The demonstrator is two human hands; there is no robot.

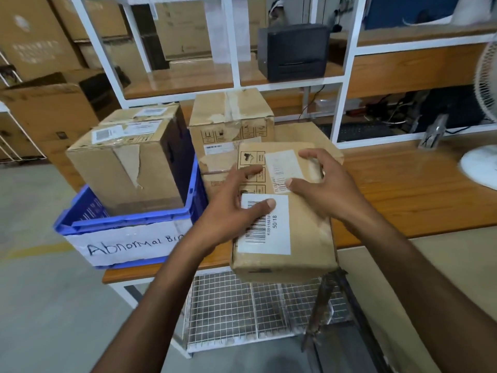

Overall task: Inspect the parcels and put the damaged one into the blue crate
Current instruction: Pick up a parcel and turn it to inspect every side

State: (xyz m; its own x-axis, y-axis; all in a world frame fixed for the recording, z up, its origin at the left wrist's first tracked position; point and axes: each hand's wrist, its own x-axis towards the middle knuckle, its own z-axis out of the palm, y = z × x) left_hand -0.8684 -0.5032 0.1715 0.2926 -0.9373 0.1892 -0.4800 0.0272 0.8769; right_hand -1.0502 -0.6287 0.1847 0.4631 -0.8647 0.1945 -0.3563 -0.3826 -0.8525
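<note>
On the left end of the bench [403, 189] sits the blue crate [121, 220], taped with a handwritten "Abnormal Bin" label. It already holds a carton [129, 168] whose front tape has torn and peeled. Just right of it, further parcels [231, 114] are stacked towards the back.

The left hand [231, 208] reaches in with its forearm angled up from below. Its fingers are spread and nearly straight, and they lie flat on the front parcel [304, 232], with the thumb across the barcode label [277, 238]. It grasps nothing.

This parcel lies just right of the crate, its near end poking past the bench edge. Its top face looks creased, but I cannot tell whether that counts as damage.

The right hand [322, 189] arches over the far half, fingers bent and thumb down on the top face. It seems to be pressing, not wrapping an edge.

Inspection appears to be the step in hand. To do it well, the hands should probably slide out to opposite side edges. Then they can tip the parcel to show the corners, seams and underside, keeping it supported over the bench. A white fan [481, 168] stands far right.
</note>
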